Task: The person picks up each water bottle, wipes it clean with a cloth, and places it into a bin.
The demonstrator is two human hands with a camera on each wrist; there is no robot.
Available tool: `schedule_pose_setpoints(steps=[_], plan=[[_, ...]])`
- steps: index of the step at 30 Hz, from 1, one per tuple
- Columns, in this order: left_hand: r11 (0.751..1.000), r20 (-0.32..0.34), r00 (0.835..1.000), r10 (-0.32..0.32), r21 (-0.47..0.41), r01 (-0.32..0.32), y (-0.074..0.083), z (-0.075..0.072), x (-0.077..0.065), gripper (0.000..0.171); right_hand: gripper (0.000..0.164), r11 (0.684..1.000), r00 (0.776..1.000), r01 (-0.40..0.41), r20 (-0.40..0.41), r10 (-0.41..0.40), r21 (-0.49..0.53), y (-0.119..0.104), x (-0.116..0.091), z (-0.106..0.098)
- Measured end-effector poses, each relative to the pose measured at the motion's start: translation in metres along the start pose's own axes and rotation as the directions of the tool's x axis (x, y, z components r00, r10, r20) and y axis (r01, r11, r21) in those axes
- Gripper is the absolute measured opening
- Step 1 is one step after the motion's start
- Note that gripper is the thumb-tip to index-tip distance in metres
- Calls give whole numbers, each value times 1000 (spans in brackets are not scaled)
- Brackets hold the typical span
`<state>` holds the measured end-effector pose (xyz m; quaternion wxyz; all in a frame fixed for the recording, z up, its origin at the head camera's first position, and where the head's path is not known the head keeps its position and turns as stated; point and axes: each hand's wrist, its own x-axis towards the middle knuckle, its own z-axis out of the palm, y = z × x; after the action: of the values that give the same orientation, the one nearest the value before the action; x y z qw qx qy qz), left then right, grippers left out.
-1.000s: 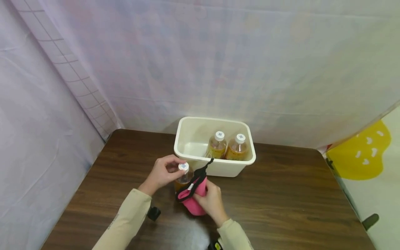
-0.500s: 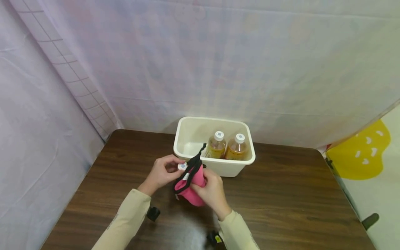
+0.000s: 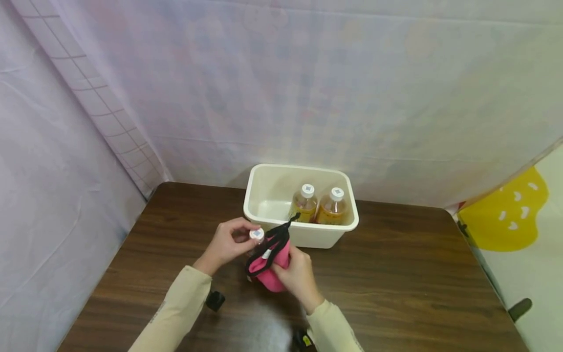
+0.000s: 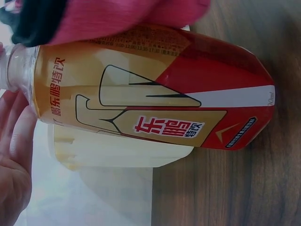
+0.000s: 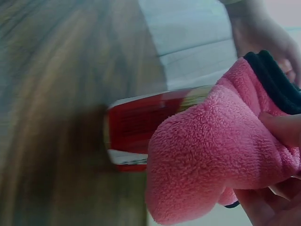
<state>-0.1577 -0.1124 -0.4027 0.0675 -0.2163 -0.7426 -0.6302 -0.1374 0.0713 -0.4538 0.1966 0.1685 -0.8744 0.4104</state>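
Note:
In the head view, my left hand [image 3: 226, 243] pinches the white cap of a plastic drink bottle [image 3: 257, 233] with thumb and fingers. In the left wrist view the bottle [image 4: 155, 103] shows its gold and red label, and its base is on the tabletop. My right hand [image 3: 301, 278] grips a fluffy pink cloth [image 3: 273, 281] with black trim and a black loop. The cloth lies against the bottle's side, covering much of it in the head view. From the right wrist, the bottle's red lower part [image 5: 136, 125] shows behind the bunched pink cloth [image 5: 202, 146].
A cream plastic bin [image 3: 318, 240] stands just behind the hands. Two capped bottles, one on the left [image 3: 304, 205] and one on the right [image 3: 332, 209], stand in its right half. The brown wood-grain table [image 3: 409, 274] meets a pale curtain [image 3: 352, 98] at the back.
My right hand has wiped the cloth up over the bottle's neck, then back down a little, so the cap shows fully again. The left hand has stayed on the cap.

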Motion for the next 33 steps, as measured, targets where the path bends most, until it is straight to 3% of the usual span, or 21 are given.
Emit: schedule_pose_setpoints(steps=[4,11,16,23,30,33], plan=[[1000,2,1000,2,-4,-2,0,0,0,21,27,1000,1000,-13,14,13,-11,10,-9,9],[1000,-1,1000,16,-12,-16,-1,1,0,21,27,992,988,-112,102,119,-64,34,-28,29],[997,-16,997,71,1,-71,-3,2,-2,22,28,991,987,-117,100,123,-62,41,-30,33],[970,-45,976,215,128,-208,-1,4,-4,24,28,992,987,-115,104,121,-57,38,-29,31],[959,-78,975,210,209,-190,7,7,-4,27,27,992,986,-125,104,127,-28,39,-29,29],[933,-78,962,263,273,-233,8,8,-3,25,28,994,990,-112,90,112,-4,39,-29,26]])
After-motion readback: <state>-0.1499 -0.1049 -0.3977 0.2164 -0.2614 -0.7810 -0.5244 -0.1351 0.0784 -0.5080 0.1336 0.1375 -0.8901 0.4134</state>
